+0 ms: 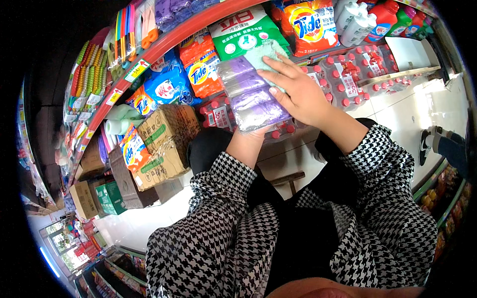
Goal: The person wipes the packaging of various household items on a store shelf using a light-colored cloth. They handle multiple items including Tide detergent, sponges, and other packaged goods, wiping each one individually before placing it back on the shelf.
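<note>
My left hand (pixel 253 131) is under the near end of a clear plastic pack of purple and grey rolls (pixel 253 95), holding it up; its fingers are hidden beneath the pack. Over the pack's far right part, my right hand (pixel 292 83) presses a pale green cloth (pixel 266 56), fingers spread on it. Just beyond the cloth, a green and white detergent bag (pixel 242 33) lies on the shelf. Orange Tide detergent bags stand on both sides of it, one at the right (pixel 309 26) and others at the left (pixel 203 70).
Shrink-wrapped bottles with red caps (pixel 344 80) sit below the shelf. A red shelf edge (pixel 167 41) curves across the upper left. Cardboard boxes (pixel 167 138) are stacked on the left, a small Tide bag (pixel 134 149) on them. Another person's legs (pixel 447 143) show at the far right.
</note>
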A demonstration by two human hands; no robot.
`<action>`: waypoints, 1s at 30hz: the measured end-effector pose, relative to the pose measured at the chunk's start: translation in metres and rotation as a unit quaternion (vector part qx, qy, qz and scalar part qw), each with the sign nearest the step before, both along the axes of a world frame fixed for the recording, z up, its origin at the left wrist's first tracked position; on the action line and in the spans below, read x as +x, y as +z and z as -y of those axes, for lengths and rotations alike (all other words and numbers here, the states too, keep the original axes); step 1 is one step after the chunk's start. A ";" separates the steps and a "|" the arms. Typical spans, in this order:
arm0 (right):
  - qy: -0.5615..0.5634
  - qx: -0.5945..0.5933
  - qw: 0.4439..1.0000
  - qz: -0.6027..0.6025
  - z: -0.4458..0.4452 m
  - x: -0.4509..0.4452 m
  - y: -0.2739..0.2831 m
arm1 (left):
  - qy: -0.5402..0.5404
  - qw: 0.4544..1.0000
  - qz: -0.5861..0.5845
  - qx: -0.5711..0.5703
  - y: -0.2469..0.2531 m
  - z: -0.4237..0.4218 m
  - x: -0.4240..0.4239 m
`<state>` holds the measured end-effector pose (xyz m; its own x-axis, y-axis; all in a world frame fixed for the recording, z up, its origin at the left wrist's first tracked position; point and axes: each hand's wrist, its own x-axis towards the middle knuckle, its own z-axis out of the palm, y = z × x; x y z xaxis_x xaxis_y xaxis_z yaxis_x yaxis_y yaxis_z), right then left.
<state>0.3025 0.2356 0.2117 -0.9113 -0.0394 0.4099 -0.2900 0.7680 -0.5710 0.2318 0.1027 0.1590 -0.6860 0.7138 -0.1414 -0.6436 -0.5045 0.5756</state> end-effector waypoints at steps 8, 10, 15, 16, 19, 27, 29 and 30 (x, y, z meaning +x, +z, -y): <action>0.139 0.099 0.985 -0.003 0.031 0.028 0.004 | 0.011 0.999 0.048 0.017 -0.012 -0.004 -0.011; 0.187 0.085 0.979 -0.005 0.042 0.034 0.008 | -0.045 0.893 0.322 0.312 -0.033 -0.002 -0.017; 0.220 0.118 0.968 -0.014 0.038 0.033 0.000 | -0.066 0.920 0.247 0.296 -0.037 0.002 -0.017; 0.196 0.097 0.975 -0.033 0.036 0.031 -0.003 | -0.058 0.957 0.170 0.230 -0.033 0.004 -0.016; 0.118 0.118 0.986 -0.019 0.018 0.021 -0.003 | -0.058 0.957 0.144 0.246 -0.031 0.012 -0.019; -0.086 -0.651 0.748 0.092 -0.025 -0.016 -0.037 | 0.077 0.956 0.248 0.139 -0.001 0.044 -0.011; -0.061 -0.609 0.784 0.106 -0.031 -0.012 -0.030 | 0.124 0.962 0.227 0.085 -0.006 0.051 0.000; -0.048 -0.587 0.801 0.111 -0.035 -0.010 -0.027 | 0.148 0.964 0.215 0.058 -0.006 0.052 0.005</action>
<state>0.2926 0.2703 0.1852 -0.9425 0.3288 -0.0595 -0.0526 -0.3219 -0.9453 0.2364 0.0505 0.1532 -0.7573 0.5241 -0.3896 -0.6284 -0.7472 0.2163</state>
